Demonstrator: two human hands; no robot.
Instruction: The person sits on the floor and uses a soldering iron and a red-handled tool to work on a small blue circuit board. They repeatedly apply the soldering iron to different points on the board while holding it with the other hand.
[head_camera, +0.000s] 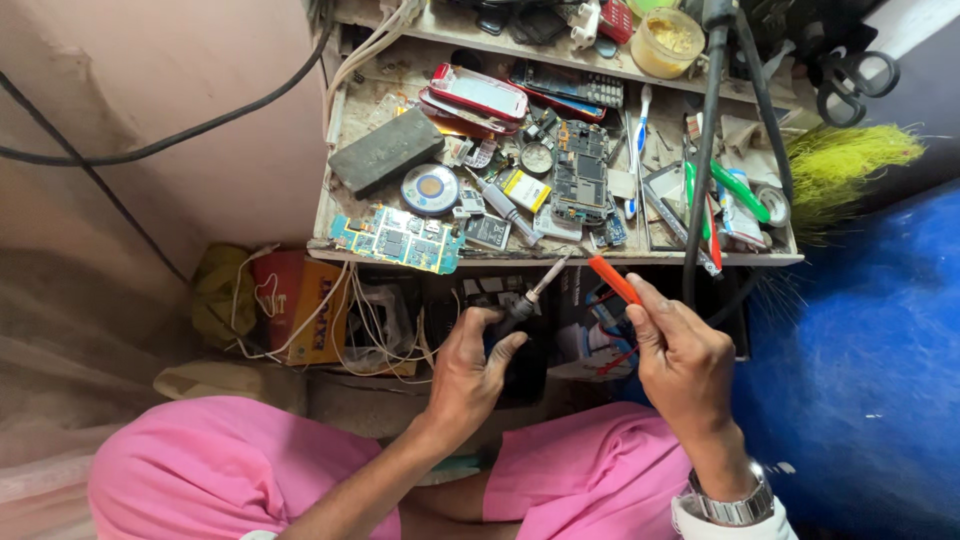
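A: Closest to you are your knees in pink cloth (220, 470), with a metal wristwatch (733, 505) on your right arm. What are your hands doing?

B: Your left hand (470, 375) is clenched around the dark handle of a soldering iron with a thin metal tip (528, 300). The tip points up and to the right, and ends just short of the front edge of the worn wooden counter (345, 150).

A: And the right one?

B: Your right hand (683, 365) pinches a slim orange-handled tool (613, 279) between thumb and fingers. Its far end also reaches up to the counter's front lip. The two tools stand near each other but apart.

A: How crowded is that edge?

B: Very. A teal printed circuit board (398, 240) hangs slightly over the front edge on the left. A darker phone circuit board (580, 180) lies further in. A grey rectangular block (387, 152) and a round tin of solder wire (430, 189) sit behind the teal board. A red and white mobile phone (480, 95) lies towards the back.

A: Any open room?

B: Mostly in the gap between your hands and the counter's edge, over the dark space beneath. A thick black cable (703, 150) drops across the counter's right side, close to your right hand. A blue surface (860, 370) fills the right side.
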